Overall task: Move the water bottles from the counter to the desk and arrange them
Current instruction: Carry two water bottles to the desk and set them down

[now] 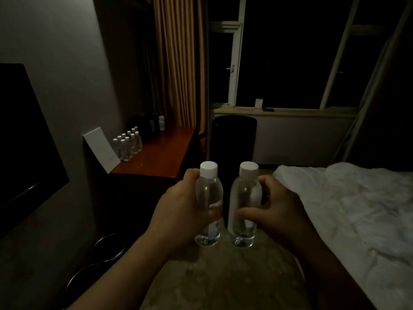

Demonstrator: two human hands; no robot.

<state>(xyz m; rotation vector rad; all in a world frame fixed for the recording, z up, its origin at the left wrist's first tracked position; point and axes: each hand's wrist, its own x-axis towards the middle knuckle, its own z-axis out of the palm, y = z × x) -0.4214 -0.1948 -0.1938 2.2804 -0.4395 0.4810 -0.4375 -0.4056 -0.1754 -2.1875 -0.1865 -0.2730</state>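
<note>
Hands side by side, left hand [178, 211] round one upright bottle [209, 204], right hand [277, 209] round another bottle [244, 206].

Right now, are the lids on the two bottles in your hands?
Yes, both on. A white cap tops the left hand's bottle and the right hand's bottle.

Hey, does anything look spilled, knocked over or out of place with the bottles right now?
Nothing stands out. The left hand and right hand each hold an upright, capped clear plastic water bottle. The cluster of white-capped bottles on the reddish wooden desk stands upright in rows.
</note>
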